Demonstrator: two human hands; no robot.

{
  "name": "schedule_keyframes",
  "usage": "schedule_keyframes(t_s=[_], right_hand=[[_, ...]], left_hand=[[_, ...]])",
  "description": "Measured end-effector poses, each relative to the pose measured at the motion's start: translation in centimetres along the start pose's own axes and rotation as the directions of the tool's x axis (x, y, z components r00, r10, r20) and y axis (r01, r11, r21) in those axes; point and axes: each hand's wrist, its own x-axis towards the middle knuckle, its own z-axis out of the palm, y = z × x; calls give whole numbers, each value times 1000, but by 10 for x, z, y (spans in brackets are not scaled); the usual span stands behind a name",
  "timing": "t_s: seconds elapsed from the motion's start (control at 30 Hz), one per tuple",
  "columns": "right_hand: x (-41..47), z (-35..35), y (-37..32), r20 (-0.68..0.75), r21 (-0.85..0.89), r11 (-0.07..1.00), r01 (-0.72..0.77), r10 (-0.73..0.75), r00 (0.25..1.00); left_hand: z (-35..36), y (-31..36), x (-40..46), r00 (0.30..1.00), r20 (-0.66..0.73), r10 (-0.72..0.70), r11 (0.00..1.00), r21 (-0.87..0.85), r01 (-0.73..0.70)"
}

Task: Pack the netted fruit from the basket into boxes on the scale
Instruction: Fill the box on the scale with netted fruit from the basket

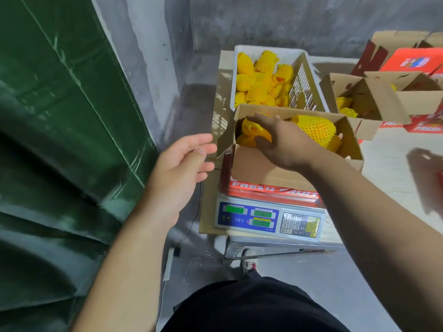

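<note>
Box [285, 164] sat on the scale [268, 218], flaps up, its far half holding several netted fruit [314, 128]; near half of the floor was bare cardboard. Right hand [280, 140] reached across into the box's far left corner, fingers curled over one fruit [254, 131] there, either seating it or about to let go; could not tell which. Left hand [182, 161] hovered just left of the box, fingers spread and relaxed, holding nothing, not touching the flap. Basket [271, 77] directly behind the box was well stocked with more netted fruit. Second box [362, 97] to the right held a few fruit as well. Risks as judged: the right forearm crossed low over the near wall, and any weight leaned on the rim or the fruit would throw the reading off, so the hand should be clear before reading the display, whose digits were too blurred to make out here. The left flap stood loose, and a careless withdrawal could catch it and shift the box on the pan. Fruit were bunched at the far side; piling more there rather than filling the bare near floor could let one roll or press against a neighbour through the net. Scale stood at the table [206, 212] edge, cord hanging off the left side, a snag hazard for the idle left arm.
</note>
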Motion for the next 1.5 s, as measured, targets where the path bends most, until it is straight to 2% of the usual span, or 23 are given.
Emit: schedule_keyframes(t_s=[0.17, 0.5, 0.8, 0.93, 1.1, 1.17, 1.23, 1.27, 1.3, 1.4, 1.43, 1.5], right_hand=[[-21, 1, -10, -112, 76, 997, -21, 29, 993], [-48, 19, 3, -189, 252, 967, -34, 84, 978], [-50, 20, 17, -293, 188, 981, -55, 109, 950], [-50, 11, 36, -401, 204, 976, -79, 157, 903], [-49, -12, 88, -505, 193, 933, -304, 360, 784], [-49, -23, 115, -433, 220, 861, -459, 508, 745], [-49, -29, 134, -197, 320, 751, -577, 648, 735], [-49, -31, 139, -64, 359, 707, -610, 670, 739], [-48, -32, 144, 32, 391, 676, -625, 668, 743], [-42, -33, 163, 154, 405, 647, -646, 648, 746], [-38, -35, 168, 209, 388, 649, -654, 629, 749], [-30, -39, 177, 310, 377, 625, -683, 610, 729]], left_hand=[[3, -7, 4, 998, 23, -50, 998, 47, 49], [9, -12, 17, 996, 65, -64, 995, 84, 58], [20, -13, 31, 996, 59, -74, 995, 73, 69], [33, -14, 45, 995, 30, -90, 993, 78, 88], [59, -15, 71, 984, 13, -176, 982, 73, 175], [70, -17, 84, 971, 46, -234, 972, 34, 233], [81, -19, 95, 955, 104, -276, 960, 83, 269], [86, -20, 100, 952, 125, -279, 954, 150, 260], [90, -21, 106, 953, 131, -275, 945, 218, 243], [89, -19, 122, 942, 67, -328, 895, 342, 287], [86, -17, 128, 921, 37, -387, 863, 366, 347], [83, -11, 138, 837, 11, -547, 760, 427, 490]])
